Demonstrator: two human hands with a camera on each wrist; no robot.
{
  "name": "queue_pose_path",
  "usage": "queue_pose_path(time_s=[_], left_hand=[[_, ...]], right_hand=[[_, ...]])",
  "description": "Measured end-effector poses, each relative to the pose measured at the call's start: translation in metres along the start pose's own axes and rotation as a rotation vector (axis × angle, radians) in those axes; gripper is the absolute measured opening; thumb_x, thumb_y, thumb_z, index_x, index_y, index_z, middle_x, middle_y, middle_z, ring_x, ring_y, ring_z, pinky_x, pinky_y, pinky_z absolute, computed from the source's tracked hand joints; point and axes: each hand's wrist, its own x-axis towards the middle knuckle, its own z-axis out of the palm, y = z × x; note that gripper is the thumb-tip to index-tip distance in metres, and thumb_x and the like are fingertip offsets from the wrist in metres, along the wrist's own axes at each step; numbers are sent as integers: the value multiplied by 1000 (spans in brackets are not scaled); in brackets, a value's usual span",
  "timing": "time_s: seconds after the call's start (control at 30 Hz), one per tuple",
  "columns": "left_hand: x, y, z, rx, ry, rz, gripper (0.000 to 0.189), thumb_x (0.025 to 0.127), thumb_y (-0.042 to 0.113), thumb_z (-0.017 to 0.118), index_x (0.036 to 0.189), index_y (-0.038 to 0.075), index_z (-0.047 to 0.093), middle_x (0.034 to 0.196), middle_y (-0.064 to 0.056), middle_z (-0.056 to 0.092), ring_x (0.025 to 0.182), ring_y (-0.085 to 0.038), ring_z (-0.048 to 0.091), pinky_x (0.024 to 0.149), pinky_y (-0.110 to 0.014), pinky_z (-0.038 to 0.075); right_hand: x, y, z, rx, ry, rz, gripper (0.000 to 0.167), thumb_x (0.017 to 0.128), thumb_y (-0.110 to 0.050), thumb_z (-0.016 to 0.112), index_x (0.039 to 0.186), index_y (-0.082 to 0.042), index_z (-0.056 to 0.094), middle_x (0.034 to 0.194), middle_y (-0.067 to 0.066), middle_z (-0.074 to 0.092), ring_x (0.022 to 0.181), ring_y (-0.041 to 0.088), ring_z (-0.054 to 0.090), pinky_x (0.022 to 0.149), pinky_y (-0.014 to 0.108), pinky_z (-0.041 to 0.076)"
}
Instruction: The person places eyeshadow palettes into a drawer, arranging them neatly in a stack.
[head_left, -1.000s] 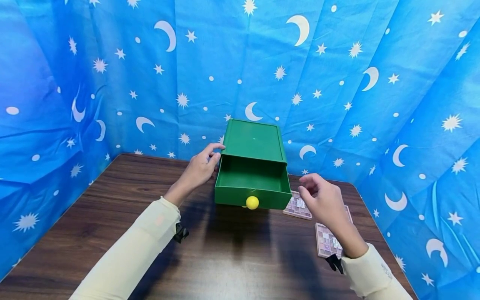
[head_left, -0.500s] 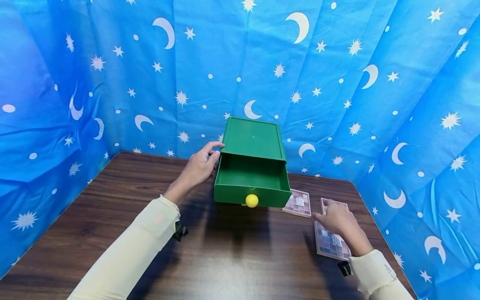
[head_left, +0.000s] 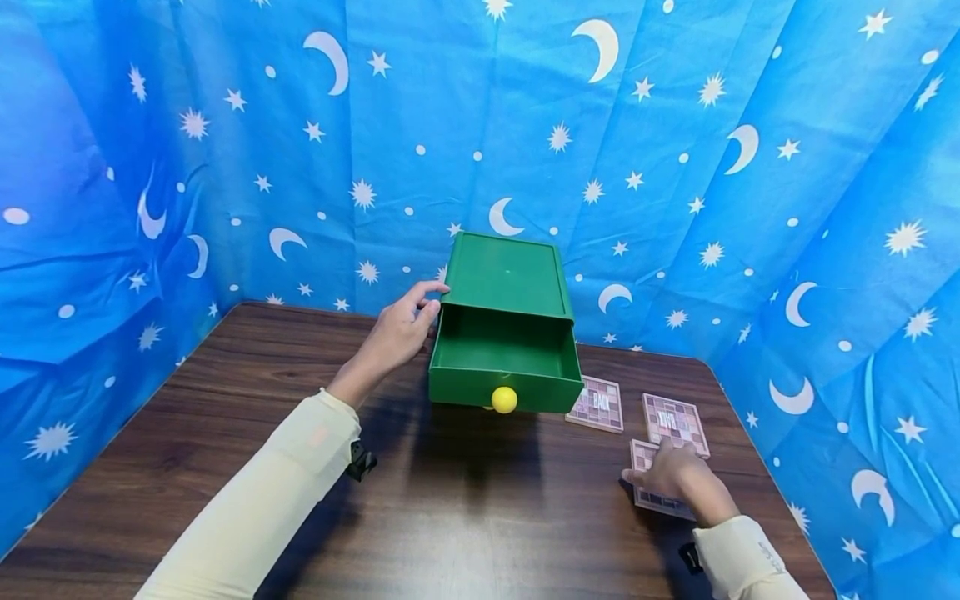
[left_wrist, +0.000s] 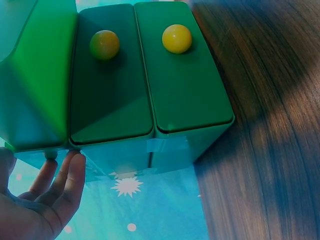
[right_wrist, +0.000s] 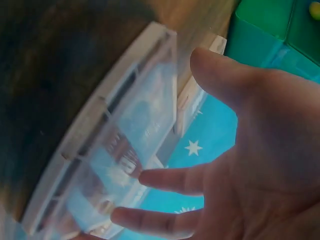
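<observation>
A green drawer unit (head_left: 510,271) stands at the table's back, its top drawer (head_left: 461,386) pulled out and showing a bare inside. My left hand (head_left: 396,335) rests its fingertips against the unit's left side; in the left wrist view the fingers (left_wrist: 75,177) are extended along it. Over the nearest square eyeshadow palette (head_left: 643,453) is my right hand (head_left: 671,473). In the right wrist view the fingers (right_wrist: 172,180) reach straight to the palette's clear lid (right_wrist: 145,117), thumb held apart. The hand hides part of this palette in the head view.
Two similar palettes lie flat: one (head_left: 600,406) beside the drawer unit, another (head_left: 675,423) just behind the nearest. A yellow knob (head_left: 504,400) juts from the drawer front. Below, two pushed-in drawers (left_wrist: 110,95) show in the left wrist view. A blue curtain (head_left: 480,108) surrounds the wooden table (head_left: 480,533).
My right hand has come down from beside the drawer, passed over the rear palette, and reached the nearest palette. The left hand and drawer unit have stayed put.
</observation>
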Motion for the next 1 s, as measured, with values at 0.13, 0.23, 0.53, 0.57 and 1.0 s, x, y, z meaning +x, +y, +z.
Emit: queue_pose_path(time_s=[0.13,0.23,0.53,0.57,1.0], left_hand=[[-1,0,1,1,-4,-3,38,111,35,39,148,31,47,135,-13,65,92,-25,68,76,-42,52],[-1,1,2,-7,-10,-1,38,111,35,39,148,31,47,135,-13,65,93,-26,68,76,-42,52],[1,2,2,6,-11,0,38,111,35,38,148,30,47,136,-13,65,94,-26,67,77,-42,51],[1,3,1,5,-9,1,38,111,35,38,148,30,47,136,-13,65,94,-26,67,77,-42,51],[-1,2,0,10,7,-5,38,111,34,38,148,31,47,134,-12,66,89,-25,66,75,-42,51]], right_hand=[[2,0,6,54,0,75,108,86,-61,72,145,17,28,126,45,43,103,47,56,98,60,50],[4,3,8,79,11,97,104,84,-59,75,145,13,32,120,40,51,101,45,57,98,61,48],[6,15,1,134,77,33,97,82,-59,75,146,4,40,125,41,54,109,53,52,99,68,40],[4,15,-3,142,90,24,96,82,-59,75,146,4,40,126,42,53,109,55,51,98,69,41],[-23,-8,-75,202,267,-186,92,81,-50,75,151,-2,39,118,36,58,92,42,58,71,49,52]])
